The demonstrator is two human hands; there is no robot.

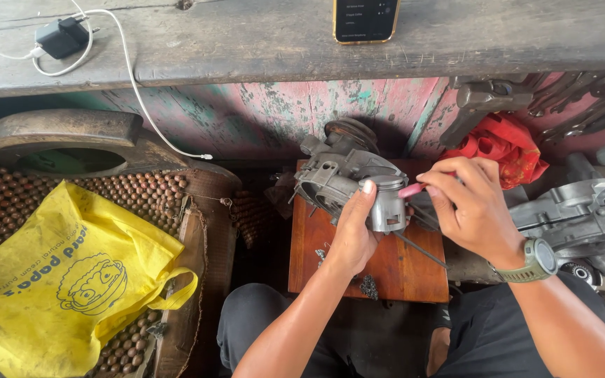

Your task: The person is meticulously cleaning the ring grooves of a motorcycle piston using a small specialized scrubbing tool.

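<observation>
left hand [350, 241] clamps grey engine part [348, 183] above wooden board [400, 262] | right hand [472, 206] pinches pink-handled screwdriver [414, 190] beside it

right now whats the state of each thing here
left hand: gripping the grey metal engine part, held above the wooden board
right hand: closed on a pink-handled screwdriver, shaft angled down
phone: screen lit, lying on the bench
charger: white cable attached, loose end unplugged
yellow bag: crumpled, lying on the beaded mat
red cloth: bunched up
</observation>
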